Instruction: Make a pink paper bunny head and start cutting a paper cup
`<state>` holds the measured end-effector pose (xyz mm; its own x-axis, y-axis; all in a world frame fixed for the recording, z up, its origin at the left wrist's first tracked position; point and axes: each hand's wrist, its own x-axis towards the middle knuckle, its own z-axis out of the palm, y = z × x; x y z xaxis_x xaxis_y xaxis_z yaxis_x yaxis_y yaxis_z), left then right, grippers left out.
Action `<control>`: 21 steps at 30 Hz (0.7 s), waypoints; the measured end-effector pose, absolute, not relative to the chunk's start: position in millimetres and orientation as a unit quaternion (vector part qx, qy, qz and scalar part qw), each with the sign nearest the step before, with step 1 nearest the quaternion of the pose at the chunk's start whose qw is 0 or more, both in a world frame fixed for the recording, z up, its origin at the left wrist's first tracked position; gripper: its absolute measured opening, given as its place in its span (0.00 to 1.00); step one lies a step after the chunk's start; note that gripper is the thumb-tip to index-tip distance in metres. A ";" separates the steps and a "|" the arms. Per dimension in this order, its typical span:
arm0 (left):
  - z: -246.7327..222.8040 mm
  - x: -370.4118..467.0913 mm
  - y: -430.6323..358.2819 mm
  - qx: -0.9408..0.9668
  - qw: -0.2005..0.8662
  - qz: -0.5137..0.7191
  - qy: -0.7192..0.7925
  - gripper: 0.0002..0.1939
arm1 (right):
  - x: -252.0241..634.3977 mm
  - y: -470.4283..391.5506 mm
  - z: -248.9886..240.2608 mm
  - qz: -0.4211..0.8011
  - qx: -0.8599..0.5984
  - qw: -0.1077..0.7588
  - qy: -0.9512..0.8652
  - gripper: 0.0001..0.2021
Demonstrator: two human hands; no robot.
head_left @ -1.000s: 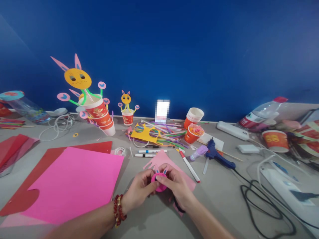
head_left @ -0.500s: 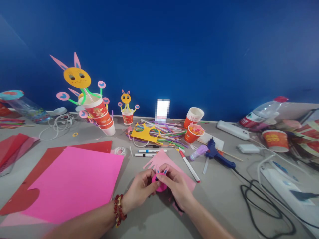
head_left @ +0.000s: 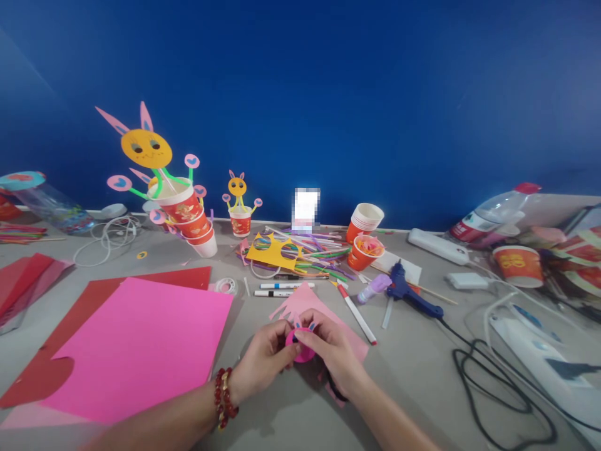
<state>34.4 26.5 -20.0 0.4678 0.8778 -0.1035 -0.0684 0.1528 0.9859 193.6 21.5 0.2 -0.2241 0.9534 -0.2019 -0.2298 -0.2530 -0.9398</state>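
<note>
Between my two hands is a round hot-pink paper rabbit face (head_left: 306,354) with light pink ears that have blue centres. My left hand (head_left: 268,349) pinches its left side. My right hand (head_left: 328,341) grips the right side, its thumb pressed across the front near a dark eye spot. Fingers hide much of the face. Under and behind the hands lies a light pink paper sheet (head_left: 345,326) with cut notches along its left side. A red-capped marker (head_left: 359,316) rests just beyond my right hand.
Hot-pink paper (head_left: 145,351) lies over red sheets at left. Behind the hands are markers (head_left: 282,293), yellow card with holes (head_left: 275,250) and pipe cleaners (head_left: 328,247). Rabbit-topped cups (head_left: 181,207) stand at back left. A blue glue gun (head_left: 410,293) trails its black cord on the right.
Hardly anything differs. Both hands keep their hold on the pink rabbit face in the same place, and the view has shifted very slightly.
</note>
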 end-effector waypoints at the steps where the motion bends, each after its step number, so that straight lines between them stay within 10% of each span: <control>1: -18.5 34.5 26.8 0.539 0.665 0.358 0.374 0.20 | 195.3 21.7 2.0 0.663 -0.429 0.445 -0.422 0.14; 11: -10.2 34.2 28.1 0.468 0.689 0.367 0.415 0.25 | 217.0 32.0 3.4 0.569 -0.466 0.591 -0.332 0.18; 21: -14.0 31.0 29.3 0.452 0.694 0.380 0.411 0.25 | 217.6 30.6 -1.5 0.488 -0.518 0.558 -0.427 0.29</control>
<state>31.0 29.3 -14.0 0.3736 0.8993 -0.2274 -0.1553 0.3023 0.9405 217.6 30.6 -1.5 0.1592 0.9868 -0.0297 -0.1029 -0.0134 -0.9946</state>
